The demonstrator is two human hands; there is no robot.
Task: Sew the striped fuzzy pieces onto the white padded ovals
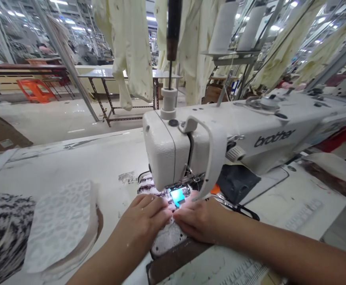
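Observation:
Both my hands rest on a small patterned fabric piece (168, 237) lying under the head of a white sewing machine (250, 134). My left hand (144, 223) lies flat on the piece's left side, fingers together and pointing at the needle area. My right hand (198, 221) presses on its right side, fingertips meeting the left hand's just in front of the presser foot (178, 194), which is lit bright blue-white. A striped part of the fabric (146, 185) shows behind the needle, left of the machine head.
A stack of pale cut fabric pieces (60, 225) lies at the left on the white table (101, 158), with striped fabric (0, 221) beside it. Dark cloth (238, 180) and scissors (238, 208) lie right of the needle. Pale garments (131, 51) hang behind.

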